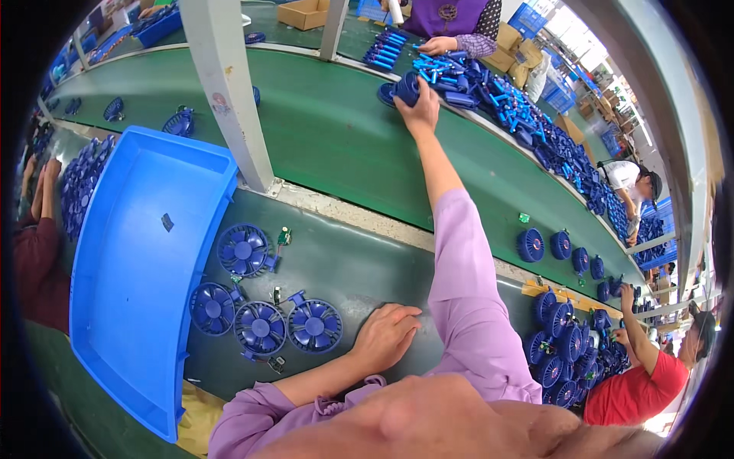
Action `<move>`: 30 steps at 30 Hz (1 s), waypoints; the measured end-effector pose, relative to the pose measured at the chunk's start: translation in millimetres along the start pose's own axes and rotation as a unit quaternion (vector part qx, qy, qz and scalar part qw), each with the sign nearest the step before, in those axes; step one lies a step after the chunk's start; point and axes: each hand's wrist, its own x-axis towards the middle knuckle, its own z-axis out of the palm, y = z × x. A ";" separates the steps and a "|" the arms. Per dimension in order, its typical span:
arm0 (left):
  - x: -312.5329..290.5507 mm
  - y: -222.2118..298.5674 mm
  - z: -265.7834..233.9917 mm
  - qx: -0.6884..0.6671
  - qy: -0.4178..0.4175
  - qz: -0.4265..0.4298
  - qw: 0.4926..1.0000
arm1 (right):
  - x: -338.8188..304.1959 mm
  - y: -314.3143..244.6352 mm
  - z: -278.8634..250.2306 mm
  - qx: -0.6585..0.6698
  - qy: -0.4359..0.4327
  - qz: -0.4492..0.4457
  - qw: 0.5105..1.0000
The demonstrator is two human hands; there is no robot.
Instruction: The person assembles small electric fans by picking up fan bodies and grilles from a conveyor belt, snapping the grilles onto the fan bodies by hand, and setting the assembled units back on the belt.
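Note:
My right hand (420, 111) reaches over the green conveyor belt (336, 115) to its far edge. Its fingers close around a dark blue round fan part (407, 88), and another dark blue piece (387, 94) lies against it. On the near worktop rests my left hand (388, 334), fingers loosely stretched, nothing visible in it. Left of that hand sit several dark blue fan units, among them one fan (314, 326) closest to it and another fan (245, 250) farther back. Small green circuit boards (284, 236) hang from them on wires.
A blue plastic bin (141, 283) stands at the left, beside a grey post (229, 92). Fans (562, 344) pile up at the right near a person in red (638, 390). Blue parts (505, 96) heap along the far edge, before a person in a purple apron (451, 19).

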 end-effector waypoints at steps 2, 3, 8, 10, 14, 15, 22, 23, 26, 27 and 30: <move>2.1 0.5 1.9 0.002 -0.008 0.011 1.000 | 24.4 7.1 11.4 -0.019 -0.019 0.001 1.000; -0.6 -3.5 1.9 0.006 -0.015 0.014 1.000 | 27.3 -0.3 20.9 -0.028 -0.043 0.017 0.999; -0.2 -3.3 5.2 0.015 -0.047 -0.014 0.999 | 13.0 7.8 34.3 -0.101 -0.107 0.104 0.984; 0.5 0.0 4.7 0.017 -0.051 -0.010 0.998 | 13.3 15.1 26.7 -0.065 -0.068 0.083 0.992; 1.9 -0.3 4.6 -0.014 -0.026 0.017 0.999 | -13.8 23.8 -0.9 0.013 -0.068 -0.001 0.998; 1.6 -0.7 2.9 -0.015 -0.024 0.021 0.999 | -25.1 19.9 -11.3 0.054 -0.087 -0.021 0.994; 2.9 6.1 -5.4 -0.037 0.052 -0.014 0.998 | -123.8 -32.1 -142.2 0.156 -0.281 -0.079 0.943; 1.5 3.2 -7.1 -0.056 0.081 -0.029 0.995 | -139.0 -48.6 -160.4 0.183 -0.307 -0.066 0.931; 4.4 5.9 -21.4 -0.028 0.160 -0.012 0.987 | -186.4 -77.9 -206.5 0.185 -0.344 -0.104 0.914; 6.6 5.4 -24.3 -0.026 0.190 -0.002 0.981 | -200.3 -86.4 -219.4 0.151 -0.348 -0.131 0.916; 13.5 12.9 -32.5 -0.015 0.222 0.013 0.975 | -231.9 -102.7 -261.1 0.071 -0.372 -0.174 0.909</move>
